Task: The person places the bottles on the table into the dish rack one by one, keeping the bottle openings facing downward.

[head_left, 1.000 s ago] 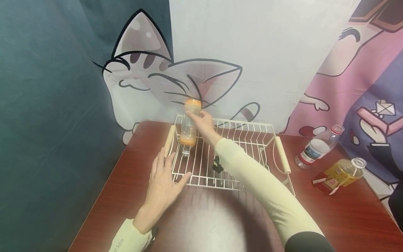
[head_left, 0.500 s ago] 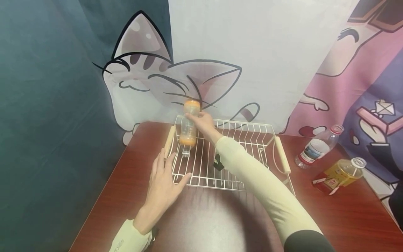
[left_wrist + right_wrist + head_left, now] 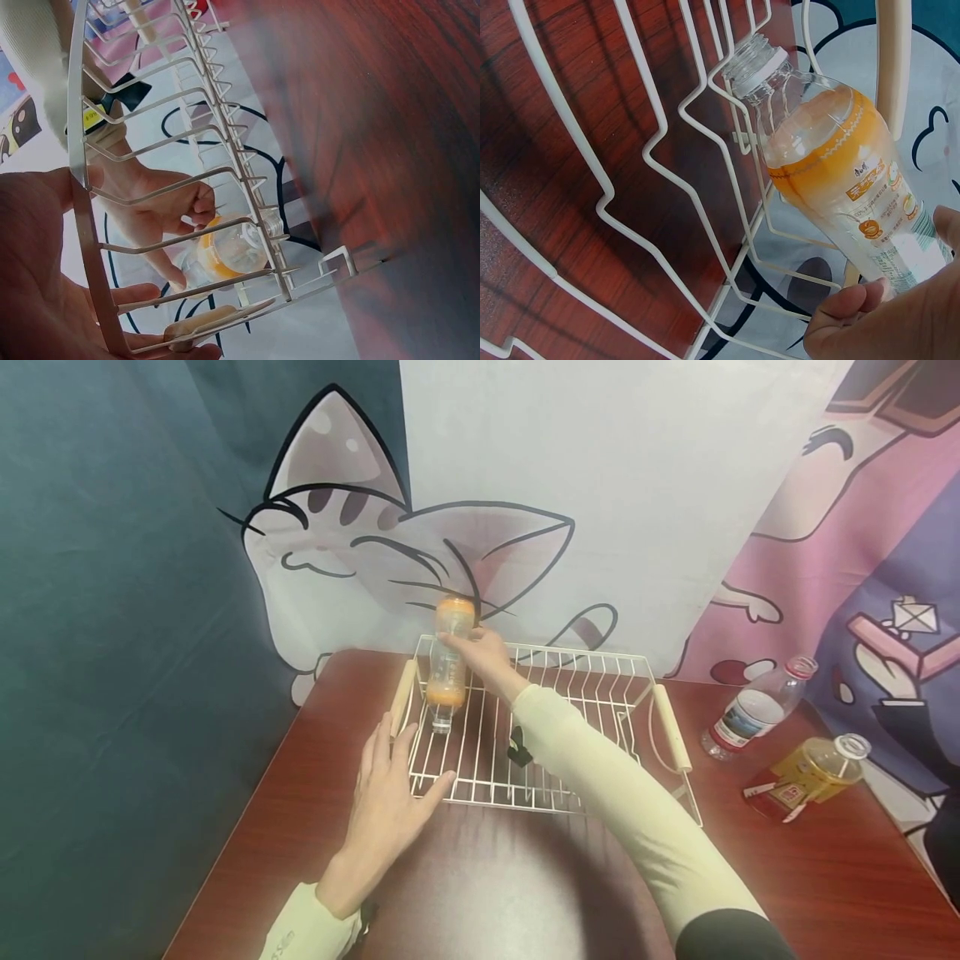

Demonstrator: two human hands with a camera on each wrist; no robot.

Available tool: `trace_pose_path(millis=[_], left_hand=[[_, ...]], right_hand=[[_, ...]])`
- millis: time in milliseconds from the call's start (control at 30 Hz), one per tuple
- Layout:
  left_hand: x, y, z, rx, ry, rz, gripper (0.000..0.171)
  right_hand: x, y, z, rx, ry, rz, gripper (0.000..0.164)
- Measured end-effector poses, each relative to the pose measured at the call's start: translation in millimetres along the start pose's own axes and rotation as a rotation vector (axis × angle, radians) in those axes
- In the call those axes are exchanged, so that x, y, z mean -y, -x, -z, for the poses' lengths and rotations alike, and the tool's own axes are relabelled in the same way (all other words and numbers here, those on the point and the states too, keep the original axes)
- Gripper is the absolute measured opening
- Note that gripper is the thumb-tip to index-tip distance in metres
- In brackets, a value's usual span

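Observation:
My right hand [image 3: 486, 658] grips a clear plastic bottle [image 3: 448, 664] with orange bands by its upper part, thumb across the near side. The bottle is upside down and tilted, its uncapped neck [image 3: 756, 66] among the wires at the left side of a white wire rack [image 3: 90, 255]. In the right wrist view, the bottle's printed label [image 3: 885, 202] faces the camera. My left hand [image 3: 390, 810] rests at the rack's front left corner, fingers extended and spread along the side, thumb at the front rail. The rack has pale handles at its left and right ends.
To the right on the reddish wooden table [image 3: 660, 910] are a clear bottle [image 3: 753, 714] with a red neck ring and a yellow-labelled bottle [image 3: 810, 772], both uncapped. A cartoon-printed cloth [image 3: 600, 468] hangs close behind the rack.
The bottle has dipped slightly and turned a little in my right hand, so its printing shows more clearly. My left hand stays at the rack's corner.

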State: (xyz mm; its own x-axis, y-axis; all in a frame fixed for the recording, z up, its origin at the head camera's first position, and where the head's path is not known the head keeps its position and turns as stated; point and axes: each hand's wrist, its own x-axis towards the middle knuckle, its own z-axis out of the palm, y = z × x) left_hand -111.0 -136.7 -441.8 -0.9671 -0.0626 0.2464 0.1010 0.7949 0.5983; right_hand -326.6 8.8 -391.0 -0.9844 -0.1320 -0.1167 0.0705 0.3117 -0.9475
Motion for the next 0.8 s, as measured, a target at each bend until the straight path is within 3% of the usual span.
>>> trace_pose_path(millis=[567, 800], left_hand=[[-1.7, -2.2, 0.8, 0.009, -0.012, -0.018, 0.092], [-2.0, -0.8, 1.7, 0.017, -0.018, -0.003, 0.093]], right_hand=[[1.7, 6.1, 16.9, 0.025, -0.048, 0.025, 0.087], [14.9, 26.2, 38.0, 0.055, 0.044, 0.08, 0.093]])
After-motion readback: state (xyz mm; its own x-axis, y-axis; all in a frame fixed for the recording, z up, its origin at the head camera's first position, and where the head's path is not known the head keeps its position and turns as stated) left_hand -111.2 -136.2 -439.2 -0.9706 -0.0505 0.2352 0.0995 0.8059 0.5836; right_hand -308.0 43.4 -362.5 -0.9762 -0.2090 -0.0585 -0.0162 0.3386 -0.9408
